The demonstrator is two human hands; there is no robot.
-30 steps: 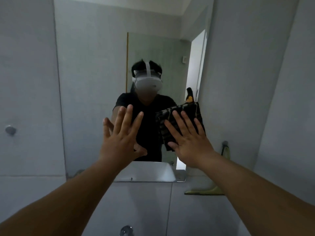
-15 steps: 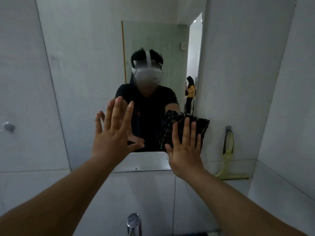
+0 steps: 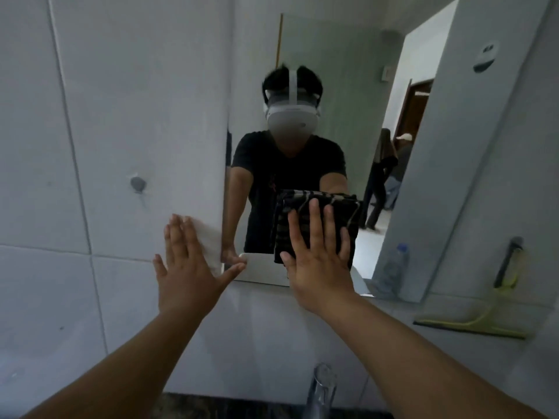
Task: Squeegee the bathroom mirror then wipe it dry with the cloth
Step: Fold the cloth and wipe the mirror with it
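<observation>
The bathroom mirror (image 3: 332, 71) hangs on the tiled wall ahead and reflects me. My right hand (image 3: 317, 255) presses a folded dark striped cloth (image 3: 348, 213) flat against the mirror's lower part, fingers straight. My left hand (image 3: 187, 267) lies flat with spread fingers on the wall tiles beside the mirror's lower left corner, thumb touching the mirror's edge. A yellow-green squeegee (image 3: 484, 322) with a dark handle leans upright against the wall on the ledge at the right, apart from both hands.
A chrome tap (image 3: 322, 385) rises at the bottom centre. A wall hook (image 3: 138, 184) sticks out of the tiles at the left. The mirror reflects a clear plastic bottle (image 3: 393, 267) and people standing in a doorway (image 3: 390, 182).
My right hand has slid the cloth down to the mirror's lower edge. My left hand has moved left off the glass onto the tiles. The view has shifted right.
</observation>
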